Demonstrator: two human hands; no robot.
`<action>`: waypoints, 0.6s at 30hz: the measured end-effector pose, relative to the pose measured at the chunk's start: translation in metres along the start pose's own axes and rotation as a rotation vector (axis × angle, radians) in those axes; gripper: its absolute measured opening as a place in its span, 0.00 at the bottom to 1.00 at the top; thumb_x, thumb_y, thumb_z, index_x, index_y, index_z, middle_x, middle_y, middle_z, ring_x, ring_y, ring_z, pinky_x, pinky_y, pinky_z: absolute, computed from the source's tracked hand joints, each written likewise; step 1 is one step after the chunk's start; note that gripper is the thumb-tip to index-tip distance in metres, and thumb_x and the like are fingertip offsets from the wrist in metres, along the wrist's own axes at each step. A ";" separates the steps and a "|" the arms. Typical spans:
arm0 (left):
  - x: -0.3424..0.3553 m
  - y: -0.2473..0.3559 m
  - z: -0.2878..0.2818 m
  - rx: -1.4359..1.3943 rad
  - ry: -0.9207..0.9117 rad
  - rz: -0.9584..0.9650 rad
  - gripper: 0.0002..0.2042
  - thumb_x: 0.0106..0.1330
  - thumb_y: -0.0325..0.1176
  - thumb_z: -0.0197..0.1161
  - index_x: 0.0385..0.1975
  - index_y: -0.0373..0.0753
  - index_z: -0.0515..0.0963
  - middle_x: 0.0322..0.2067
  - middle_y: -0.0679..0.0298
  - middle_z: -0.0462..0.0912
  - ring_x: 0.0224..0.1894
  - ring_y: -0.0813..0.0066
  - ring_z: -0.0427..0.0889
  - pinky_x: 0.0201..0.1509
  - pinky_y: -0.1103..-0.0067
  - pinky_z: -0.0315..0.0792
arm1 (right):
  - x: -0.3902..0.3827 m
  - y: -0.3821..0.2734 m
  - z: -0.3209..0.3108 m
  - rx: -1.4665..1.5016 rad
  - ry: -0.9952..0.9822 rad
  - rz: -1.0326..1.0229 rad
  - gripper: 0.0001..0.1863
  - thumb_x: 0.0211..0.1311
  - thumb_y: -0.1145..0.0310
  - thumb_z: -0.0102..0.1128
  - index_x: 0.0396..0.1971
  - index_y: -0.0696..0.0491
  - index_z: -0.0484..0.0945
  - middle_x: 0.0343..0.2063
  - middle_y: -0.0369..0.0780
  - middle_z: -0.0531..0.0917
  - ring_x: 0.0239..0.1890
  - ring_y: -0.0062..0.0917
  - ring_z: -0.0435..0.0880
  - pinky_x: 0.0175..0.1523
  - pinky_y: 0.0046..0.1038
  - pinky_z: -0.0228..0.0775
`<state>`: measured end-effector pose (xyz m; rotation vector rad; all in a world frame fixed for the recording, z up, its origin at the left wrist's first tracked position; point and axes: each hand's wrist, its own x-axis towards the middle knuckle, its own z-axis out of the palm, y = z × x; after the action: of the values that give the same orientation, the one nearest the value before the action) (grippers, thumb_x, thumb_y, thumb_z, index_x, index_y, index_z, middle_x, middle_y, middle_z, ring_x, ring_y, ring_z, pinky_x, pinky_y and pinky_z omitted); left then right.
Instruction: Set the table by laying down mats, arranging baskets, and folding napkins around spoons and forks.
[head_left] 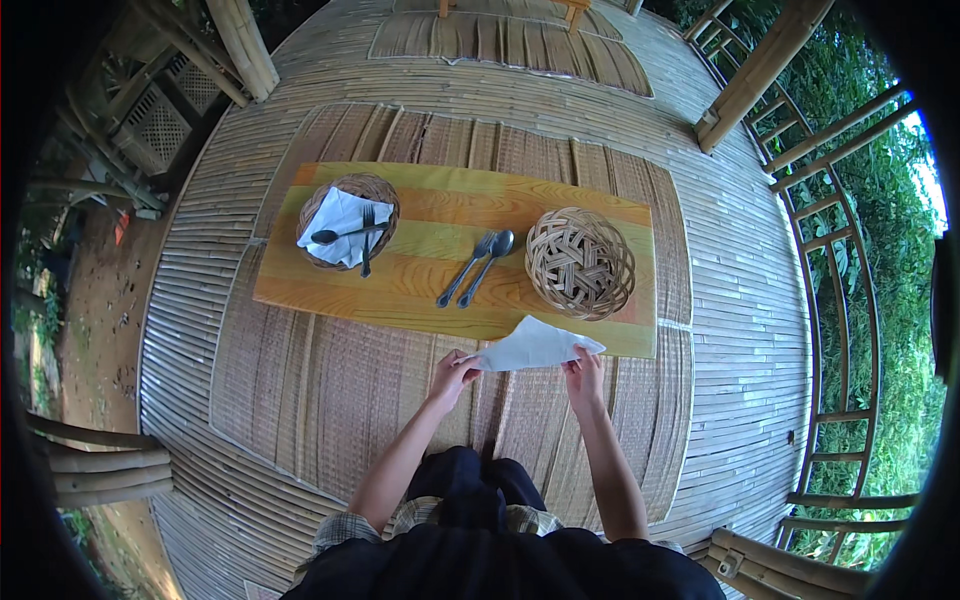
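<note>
A white folded napkin (530, 347) is held up at the near edge of the low wooden table (420, 193), pinched by my left hand (456, 372) at its left corner and my right hand (583, 372) at its right end. Behind it on the table sits a round woven basket (580, 263), with a spoon (485, 268) and fork (466, 268) lying side by side to its left. At the table's left, another woven basket (370, 185) holds a white napkin (334, 219) with a crossed spoon (326, 236) and fork (368, 252) on it.
Woven mats (270, 380) lie on the bamboo slat floor (750, 380) under and around the table. A bamboo railing (830, 236) runs along the right beside greenery, with posts (750, 75) at the edges. More mats and wooden furniture (572, 12) stand at the far end.
</note>
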<state>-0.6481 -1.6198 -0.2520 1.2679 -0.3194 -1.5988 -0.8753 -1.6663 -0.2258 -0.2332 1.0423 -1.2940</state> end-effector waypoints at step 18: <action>-0.012 0.057 0.014 -0.725 -0.060 0.085 0.15 0.55 0.29 0.53 0.42 0.37 0.61 0.38 0.57 0.69 0.41 0.70 0.71 0.43 0.81 0.71 | -0.011 -0.007 0.092 0.108 -0.176 0.155 0.15 0.49 0.75 0.46 0.39 0.58 0.62 0.39 0.41 0.69 0.43 0.29 0.69 0.48 0.31 0.63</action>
<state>-0.6300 -1.6396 -0.1988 0.6386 0.1675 -1.4808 -0.8113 -1.6950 -0.1644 -0.1767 0.8223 -1.1637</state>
